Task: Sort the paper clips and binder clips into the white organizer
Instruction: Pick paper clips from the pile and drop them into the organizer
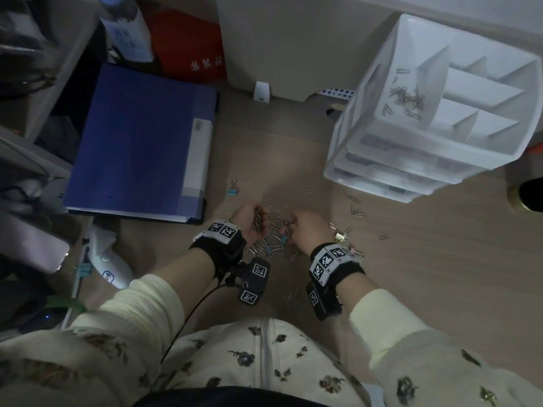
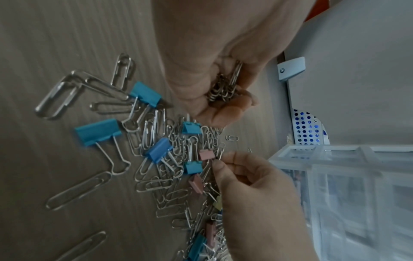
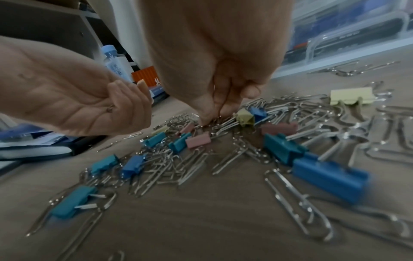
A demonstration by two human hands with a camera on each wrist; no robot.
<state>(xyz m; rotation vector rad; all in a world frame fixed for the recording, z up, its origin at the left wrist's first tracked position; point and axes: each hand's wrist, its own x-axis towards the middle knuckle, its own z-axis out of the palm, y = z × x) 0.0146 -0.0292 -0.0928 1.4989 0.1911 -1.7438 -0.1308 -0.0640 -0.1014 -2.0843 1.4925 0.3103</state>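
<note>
Wood-grain desk [image 1: 411,259], bare on the right and near edge; left side crowded by a blue binder [image 1: 138,142], with a beige box [image 1: 282,45] at the back. White organizer [image 1: 435,113] stands back right, well apart from the hands; some paper clips already lie in its long left compartment, other compartments bare. Pile of clips [image 2: 178,167] sits between the two hands: silver paper clips tangled at all angles, no common direction, mixed with blue, teal, pink and yellow binder clips. Stray clips lie between pile and organizer. Left hand [image 2: 212,74] palm-up, fingers curled round a bunch of paper clips [image 2: 225,86]. Right hand [image 2: 252,185] fingertips down in the pile, thumb and forefinger pinching one paper clip [image 2: 220,150] that stands roughly upright.
</note>
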